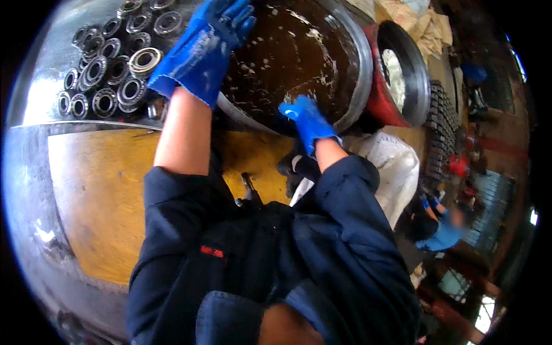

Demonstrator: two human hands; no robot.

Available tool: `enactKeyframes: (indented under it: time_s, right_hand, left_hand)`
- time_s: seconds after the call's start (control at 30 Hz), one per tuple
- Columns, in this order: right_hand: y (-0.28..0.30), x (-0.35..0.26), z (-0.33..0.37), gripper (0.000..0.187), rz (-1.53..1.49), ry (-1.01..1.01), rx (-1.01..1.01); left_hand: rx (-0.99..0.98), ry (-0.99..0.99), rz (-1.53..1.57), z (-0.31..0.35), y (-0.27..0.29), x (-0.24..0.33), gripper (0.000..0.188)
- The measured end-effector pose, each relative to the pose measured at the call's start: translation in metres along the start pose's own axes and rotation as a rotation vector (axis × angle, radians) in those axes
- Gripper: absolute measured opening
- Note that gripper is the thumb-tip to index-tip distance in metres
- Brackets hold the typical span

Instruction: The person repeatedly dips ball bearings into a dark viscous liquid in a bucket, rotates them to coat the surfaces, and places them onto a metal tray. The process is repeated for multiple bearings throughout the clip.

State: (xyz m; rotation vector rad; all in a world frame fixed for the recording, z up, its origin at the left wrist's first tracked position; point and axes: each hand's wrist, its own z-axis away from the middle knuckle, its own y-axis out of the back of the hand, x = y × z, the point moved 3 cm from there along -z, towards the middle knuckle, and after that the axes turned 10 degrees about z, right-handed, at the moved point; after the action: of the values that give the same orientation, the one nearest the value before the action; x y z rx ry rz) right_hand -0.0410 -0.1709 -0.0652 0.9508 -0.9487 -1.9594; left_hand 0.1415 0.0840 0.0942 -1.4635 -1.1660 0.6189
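Both my hands wear blue rubber gloves. My left hand (214, 37) is at the far left rim of a large round drum (361, 57), its fingers stretched out and nothing seen in them. Dark brown liquid (282, 54) with pale streaks of foam fills the drum. Over the near side of the liquid is my right hand (309, 121); its fingers are partly hidden, perhaps by the liquid, so what they hold cannot be told. Left of my left glove, several ring-shaped roller bearings (95, 72) lie on a metal tabletop (43, 80). One lighter bearing (145, 61) sits close to the glove's cuff.
A red drum (376, 75) with pale stuff inside stands right of the liquid. Nearer is a white sack (391, 164). A yellow-brown panel (103, 195) lies below the tabletop. Rows of stacked metal parts (441, 126) and a person in blue (443, 230) are at the right.
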Motion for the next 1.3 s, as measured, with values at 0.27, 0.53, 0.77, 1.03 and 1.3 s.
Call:
enactKeyframes:
  time_s: [0.27, 0.53, 0.77, 1.03, 1.3]
  right_hand:
    - [-0.026, 0.043, -0.022, 0.072, 0.083, -0.051, -0.042]
    - [0.007, -0.01, -0.019, 0.071, 0.107, -0.102, -0.192]
    - [0.017, 0.042, -0.049, 0.056, -0.252, 0.037, -0.304]
    - [0.005, 0.023, -0.024, 0.073, -0.047, -0.017, -0.091]
    - [-0.01, 0.047, -0.031, 0.05, -0.576, -0.077, -0.105]
  left_hand:
    - [0.322, 0.096, 0.029, -0.019, 0.029, -0.025, 0.049]
    - [0.419, 0.119, -0.042, -0.013, 0.031, -0.015, 0.054]
    - [0.489, 0.137, 0.018, -0.036, 0.028, -0.035, 0.035]
    - [0.183, 0.071, 0.043, -0.003, 0.002, -0.029, 0.052]
    - [0.034, 0.035, -0.049, -0.005, -0.008, -0.04, 0.049]
